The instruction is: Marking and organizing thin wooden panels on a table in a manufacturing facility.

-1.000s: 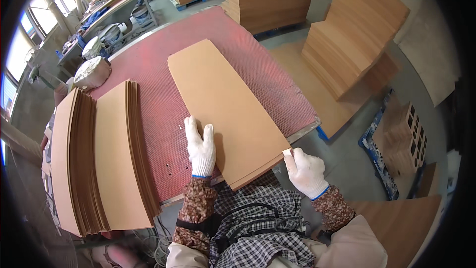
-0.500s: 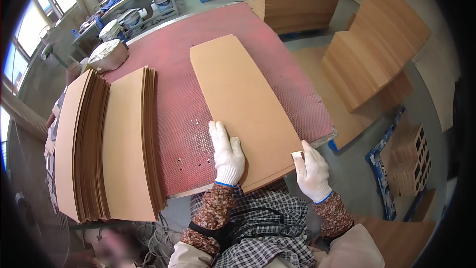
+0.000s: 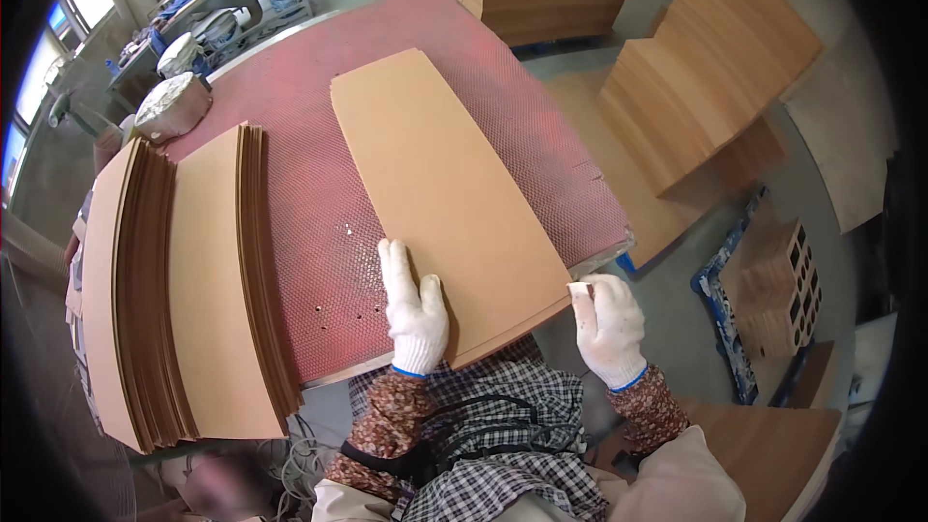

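A long tan board stack (image 3: 449,198) lies lengthwise in front of me on a red, dimpled tabletop (image 3: 309,203), its near end at the table's front edge. My left hand (image 3: 416,314), in a white glove, rests along the stack's left edge with fingers stretched out and thumb on the top board. At the near right corner, my gloved right hand (image 3: 607,324) is closed on a small white piece with a brown edge (image 3: 580,289). The piece is at or close to the corner; its exact kind is not clear.
Two stacks of similar boards (image 3: 208,280) stand on the table's left side. A round, pale wrapped bundle (image 3: 174,106) sits at the far left corner. Beyond the right edge are tall wooden panels (image 3: 710,87) and a blue pallet (image 3: 725,300) with slotted pieces (image 3: 773,285).
The whole view has shifted, so the table and boards appear farther left. My right fingers are curled more around the small piece at the corner. My left hand keeps its place on the stack.
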The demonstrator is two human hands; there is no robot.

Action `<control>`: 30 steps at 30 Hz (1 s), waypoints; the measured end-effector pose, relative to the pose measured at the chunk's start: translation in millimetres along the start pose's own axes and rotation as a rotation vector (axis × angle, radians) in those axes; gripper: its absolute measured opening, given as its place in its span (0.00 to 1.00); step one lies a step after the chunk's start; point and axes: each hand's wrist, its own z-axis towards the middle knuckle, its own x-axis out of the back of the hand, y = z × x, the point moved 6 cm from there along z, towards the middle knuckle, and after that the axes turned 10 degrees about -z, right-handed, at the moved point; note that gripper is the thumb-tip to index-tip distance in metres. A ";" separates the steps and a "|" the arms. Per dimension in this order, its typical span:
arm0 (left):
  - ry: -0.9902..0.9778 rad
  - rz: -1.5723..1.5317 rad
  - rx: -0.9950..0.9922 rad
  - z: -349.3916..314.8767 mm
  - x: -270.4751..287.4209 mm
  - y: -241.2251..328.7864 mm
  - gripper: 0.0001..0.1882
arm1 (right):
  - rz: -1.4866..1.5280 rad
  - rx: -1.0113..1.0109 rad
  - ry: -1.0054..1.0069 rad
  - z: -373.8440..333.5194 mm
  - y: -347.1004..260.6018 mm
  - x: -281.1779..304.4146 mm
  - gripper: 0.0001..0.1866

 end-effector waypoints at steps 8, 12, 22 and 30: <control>0.093 -0.180 0.042 54.9 -1.5 -24.5 0.35 | -0.101 0.098 -0.076 -10.8 -8.1 -6.6 0.14; 0.089 -0.158 0.041 57.1 -2.6 -22.9 0.36 | -0.156 0.108 -0.147 -6.8 -11.7 -3.8 0.15; 0.072 -0.155 0.027 53.6 -2.2 -17.0 0.36 | -0.243 0.213 -0.182 38.2 -28.0 -21.1 0.15; 0.107 -0.204 0.012 54.2 -3.6 -2.7 0.35 | -0.350 0.364 -0.191 159.9 -53.2 -88.3 0.13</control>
